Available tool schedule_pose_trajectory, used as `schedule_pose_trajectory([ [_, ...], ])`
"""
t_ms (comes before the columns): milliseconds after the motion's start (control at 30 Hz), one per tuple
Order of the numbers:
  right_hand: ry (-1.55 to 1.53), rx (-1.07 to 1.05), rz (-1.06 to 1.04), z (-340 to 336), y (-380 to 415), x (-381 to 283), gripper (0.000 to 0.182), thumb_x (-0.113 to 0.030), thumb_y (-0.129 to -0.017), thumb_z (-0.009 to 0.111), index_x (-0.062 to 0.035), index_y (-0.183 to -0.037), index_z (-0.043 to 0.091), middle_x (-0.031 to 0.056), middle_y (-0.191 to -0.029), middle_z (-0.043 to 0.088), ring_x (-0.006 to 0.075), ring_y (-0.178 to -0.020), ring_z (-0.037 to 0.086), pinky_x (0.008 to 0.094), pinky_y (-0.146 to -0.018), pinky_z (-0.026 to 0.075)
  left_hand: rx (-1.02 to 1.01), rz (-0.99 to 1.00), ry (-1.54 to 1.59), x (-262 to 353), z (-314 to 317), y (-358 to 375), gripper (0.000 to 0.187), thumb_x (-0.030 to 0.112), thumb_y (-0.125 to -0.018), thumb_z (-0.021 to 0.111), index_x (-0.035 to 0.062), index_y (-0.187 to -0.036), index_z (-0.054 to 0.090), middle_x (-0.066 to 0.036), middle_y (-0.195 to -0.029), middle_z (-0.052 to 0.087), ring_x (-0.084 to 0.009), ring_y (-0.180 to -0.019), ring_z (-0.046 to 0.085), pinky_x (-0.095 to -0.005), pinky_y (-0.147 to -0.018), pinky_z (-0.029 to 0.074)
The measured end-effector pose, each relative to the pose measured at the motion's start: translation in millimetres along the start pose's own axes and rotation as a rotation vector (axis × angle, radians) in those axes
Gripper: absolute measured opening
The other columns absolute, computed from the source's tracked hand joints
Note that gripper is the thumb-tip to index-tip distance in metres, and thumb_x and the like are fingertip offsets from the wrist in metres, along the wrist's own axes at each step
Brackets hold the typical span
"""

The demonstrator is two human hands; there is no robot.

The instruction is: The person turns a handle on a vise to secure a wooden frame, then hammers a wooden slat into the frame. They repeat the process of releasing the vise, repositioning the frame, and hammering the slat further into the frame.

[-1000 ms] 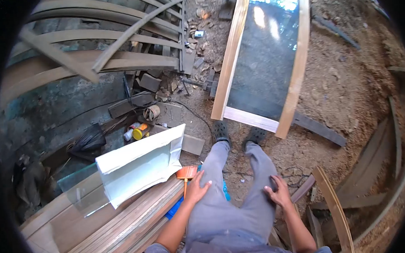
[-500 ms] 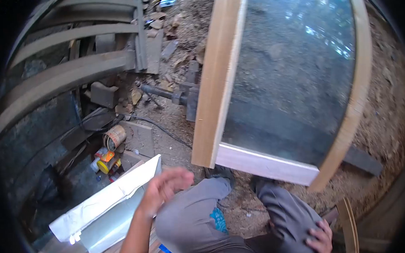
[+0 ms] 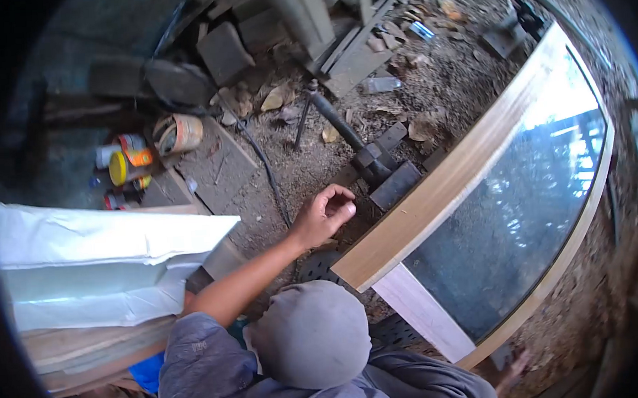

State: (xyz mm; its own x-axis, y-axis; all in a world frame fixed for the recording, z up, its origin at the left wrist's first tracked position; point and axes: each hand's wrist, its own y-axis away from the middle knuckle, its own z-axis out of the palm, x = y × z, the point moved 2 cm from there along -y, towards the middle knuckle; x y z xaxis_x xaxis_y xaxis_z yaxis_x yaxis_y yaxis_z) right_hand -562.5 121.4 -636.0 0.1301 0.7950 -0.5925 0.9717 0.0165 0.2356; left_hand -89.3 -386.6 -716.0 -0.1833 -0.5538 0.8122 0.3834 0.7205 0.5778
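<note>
My left hand (image 3: 325, 214) hovers in front of me, fingers curled in and thumb close to the index finger. Whatever sits in the pinch, if anything, is too small to make out. Just right of it stands the near corner of a curved wooden frame (image 3: 446, 183) holding a glass pane (image 3: 505, 226). A paler wooden rail (image 3: 420, 312) closes the frame's near end. My right hand (image 3: 513, 370) shows blurred beside the frame's lower curved edge, largely hidden. Past my left fingertips, a dark metal bar clamp (image 3: 374, 164) runs under the frame's straight side.
A white-wrapped panel (image 3: 107, 233) lies at left above stacked boards (image 3: 91, 351). Behind it are a small tub (image 3: 182, 134), a yellow-capped container (image 3: 120, 168) and a black cable (image 3: 267, 162). Debris and a clear bottle (image 3: 382, 85) litter the ground. My bent knee (image 3: 311, 334) is below.
The view has swung left, so the frame appears tilted and lower. My left hand has moved toward the frame's corner, fingers now curled. My right hand has left my knee.
</note>
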Motion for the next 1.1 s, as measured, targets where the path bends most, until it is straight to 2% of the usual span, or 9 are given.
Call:
schedule_pose_trajectory([
  [67, 0.022, 0.009, 0.040, 13.6, -3.9, 9.4, 0.055, -0.045, -0.100, 0.040, -0.0019, -0.133, 0.049, 0.0122, -0.127, 0.056, 0.0224, -0.118, 0.052, 0.0367, -0.099, 0.038, -0.012, 0.632, -0.811, 36.6, -1.7, 6.4, 0.067, 0.027, -0.070, 0.081, 0.0074, -0.126, 0.051, -0.011, -0.122, 0.055, -0.0264, -0.116, 0.054, -0.0403, -0.099, 0.043],
  [300, -0.013, -0.052, 0.051, 51.0, 2.5, 11.5, 0.058, -0.047, -0.099, 0.042, -0.0001, -0.133, 0.047, 0.0147, -0.128, 0.055, 0.0247, -0.118, 0.051, 0.0384, -0.101, 0.037, -0.197, 0.916, -1.142, 73.1, 22.3, -46.2, 0.119, 0.035, -0.043, 0.090, 0.0137, -0.146, 0.033, -0.005, -0.148, 0.036, -0.0300, -0.141, 0.027, -0.0534, -0.118, 0.015],
  [433, -0.050, -0.163, -0.011, 69.0, -15.3, -0.3, 0.060, -0.048, -0.099, 0.043, 0.0009, -0.134, 0.046, 0.0161, -0.129, 0.054, 0.0260, -0.119, 0.051, 0.0394, -0.102, 0.037, -0.402, 0.997, -1.241, 95.6, 44.2, -70.3, 0.120, 0.044, -0.039, 0.090, 0.0135, -0.143, 0.039, -0.004, -0.142, 0.044, -0.0274, -0.140, 0.029, -0.0548, -0.120, 0.009],
  [533, -0.371, -0.602, -0.187, 70.2, -62.1, 2.2, 0.066, -0.049, -0.099, 0.042, 0.0010, -0.142, 0.038, 0.0175, -0.140, 0.046, 0.0282, -0.128, 0.046, 0.0408, -0.106, 0.035, -0.517, 0.984, -1.371, 106.3, 55.4, -81.9, 0.120, 0.048, -0.041, 0.088, 0.0137, -0.144, 0.036, -0.004, -0.142, 0.043, -0.0273, -0.140, 0.030, -0.0550, -0.121, 0.008],
  [700, -0.558, -0.538, 0.082, 98.5, -59.8, -79.9, 0.068, -0.048, -0.100, 0.041, 0.0019, -0.145, 0.030, 0.0187, -0.144, 0.041, 0.0294, -0.128, 0.047, 0.0412, -0.106, 0.038, -0.461, 1.106, -0.992, 106.1, 38.8, -57.3, 0.078, 0.028, -0.057, 0.064, 0.0069, -0.129, 0.043, -0.012, -0.124, 0.049, -0.0307, -0.124, 0.045, -0.0498, -0.110, 0.036],
  [767, -0.552, -0.507, 0.130, 111.6, -33.4, -124.7, 0.071, -0.050, -0.098, 0.044, 0.0009, -0.146, 0.030, 0.0193, -0.143, 0.042, 0.0304, -0.127, 0.047, 0.0422, -0.105, 0.038, -0.304, 1.015, -0.754, 72.3, 14.1, -38.8, 0.065, 0.027, -0.063, 0.061, 0.0049, -0.121, 0.044, -0.014, -0.115, 0.051, -0.0295, -0.113, 0.050, -0.0432, -0.102, 0.041],
  [833, -0.532, -0.480, 0.176, 117.8, -25.6, -135.8, 0.073, -0.052, -0.097, 0.047, -0.0002, -0.146, 0.030, 0.0200, -0.143, 0.042, 0.0315, -0.126, 0.048, 0.0431, -0.104, 0.039, -0.242, 0.293, -0.364, 49.9, 13.6, -3.0, 0.072, 0.047, -0.076, 0.065, 0.0011, -0.126, 0.042, -0.017, -0.120, 0.050, -0.0248, -0.115, 0.050, -0.0403, -0.100, 0.041],
  [900, -0.174, -0.423, 0.213, 119.6, -38.3, -127.5, 0.080, -0.056, -0.091, 0.054, -0.0029, -0.147, 0.032, 0.0215, -0.142, 0.041, 0.0338, -0.125, 0.047, 0.0449, -0.104, 0.039, -0.241, 0.033, -0.369, -10.2, 21.6, 4.6, 0.087, 0.058, -0.080, 0.067, -0.0040, -0.134, 0.039, -0.020, -0.129, 0.050, -0.0253, -0.120, 0.049, -0.0400, -0.101, 0.041],
  [1100, -0.139, -0.357, 0.086, 117.5, -60.3, -111.0, 0.077, -0.053, -0.088, 0.061, -0.0029, -0.143, 0.041, 0.0169, -0.142, 0.044, 0.0323, -0.128, 0.045, 0.0452, -0.106, 0.036, -0.511, -0.064, -0.202, 25.6, 67.2, 26.3, 0.072, 0.047, -0.083, 0.073, -0.0084, -0.125, 0.053, -0.023, -0.116, 0.062, -0.0261, -0.109, 0.060, -0.0358, -0.095, 0.047],
])
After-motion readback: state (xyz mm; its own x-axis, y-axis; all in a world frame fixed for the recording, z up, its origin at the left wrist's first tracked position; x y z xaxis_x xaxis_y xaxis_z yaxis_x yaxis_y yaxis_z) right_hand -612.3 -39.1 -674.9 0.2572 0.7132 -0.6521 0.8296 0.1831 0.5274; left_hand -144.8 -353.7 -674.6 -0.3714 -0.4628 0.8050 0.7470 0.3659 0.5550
